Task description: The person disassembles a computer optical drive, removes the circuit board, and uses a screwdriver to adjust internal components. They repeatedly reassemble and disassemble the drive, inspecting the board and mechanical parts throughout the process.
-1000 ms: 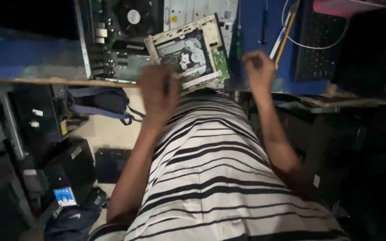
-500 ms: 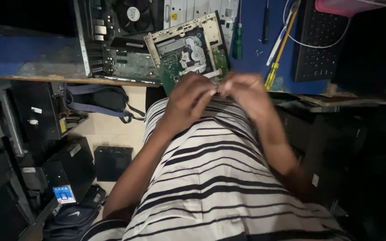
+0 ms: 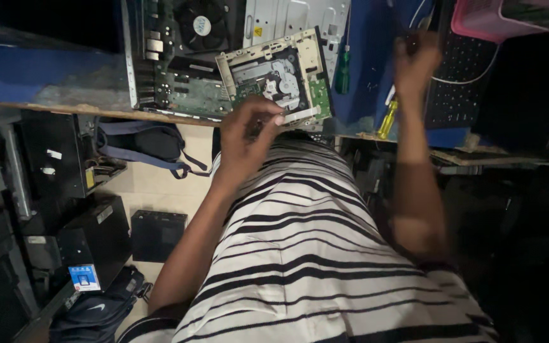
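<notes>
Opened optical disc drive [image 3: 277,76], a beige-framed metal box with its cover off and a green circuit board showing along one side, lies at the near edge of the blue worktop [image 3: 39,76], its near corner overhanging just above the person's striped shirt [image 3: 300,254]. Just beside it, farther along the same edge, sits a bare computer mainboard with a black round fan [image 3: 185,57].

The left hand [image 3: 246,136] hangs at the drive's near edge, fingers curled and pinched together; whether something small sits between the fingertips cannot be told in this dim light. The right hand [image 3: 414,60] is raised toward the far side of the worktop, closed around what looks like a slim dark tool; its grip is too shadowed to be sure. A green-handled screwdriver [image 3: 342,70] lies near the drive, and a yellow-handled screwdriver [image 3: 387,119] rests at the near edge below the right hand, beside a black keyboard [image 3: 471,82].

To work well here, I judge the drive should be pulled fully onto the worktop so it cannot tip off the edge, and any small part pinched in the left hand kept over the worktop rather than over the lap.

Half a second earlier both hands met close together at the chest, just below the drive. Now they have parted: the left stays near the drive's edge, while the right has swung out and up toward the screwdrivers. The drive itself has not shifted.
</notes>
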